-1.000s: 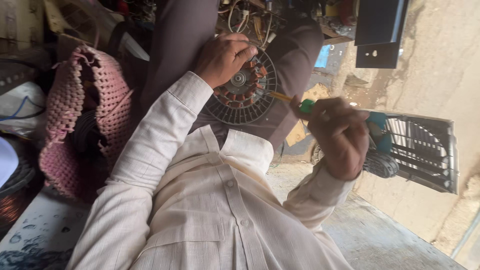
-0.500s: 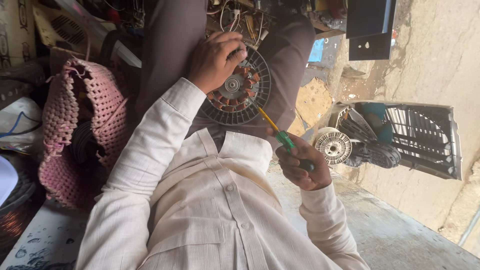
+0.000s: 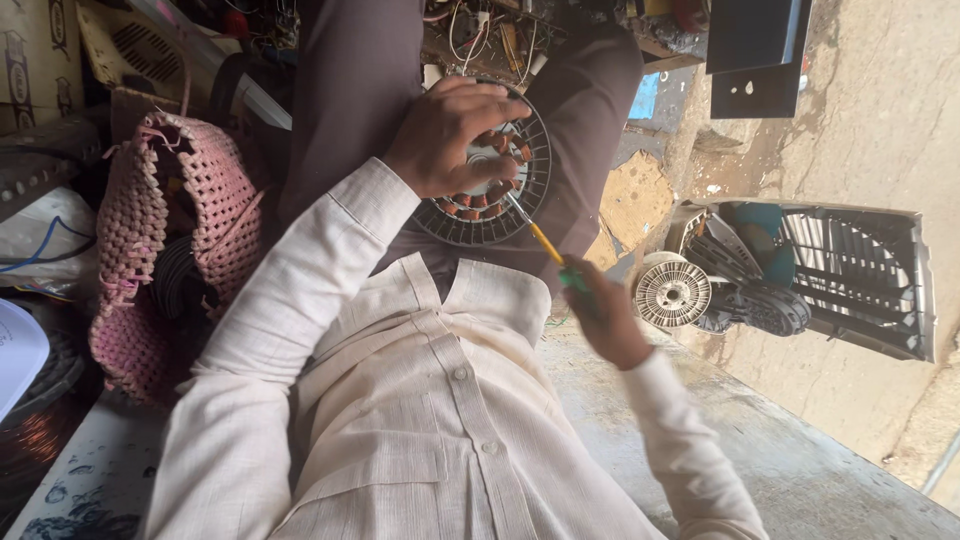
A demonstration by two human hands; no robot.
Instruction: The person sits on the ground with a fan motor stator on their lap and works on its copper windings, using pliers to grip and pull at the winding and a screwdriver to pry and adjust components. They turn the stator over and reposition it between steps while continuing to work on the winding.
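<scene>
Pink woven basket (image 3: 170,250), cream shirt (image 3: 420,420), yellow-shafted, green-handled screwdriver (image 3: 548,245), copper-coiled grey motor disc (image 3: 495,195).

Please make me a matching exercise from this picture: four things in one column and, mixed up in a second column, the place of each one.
1. left hand
2. screwdriver
3. pink woven basket
4. white ribbed disc

A. on the ground beside the grey grille
B. on the round motor part in the lap
C. in the right hand
D. at the person's left side

Pairs: 1-B, 2-C, 3-D, 4-A
</scene>
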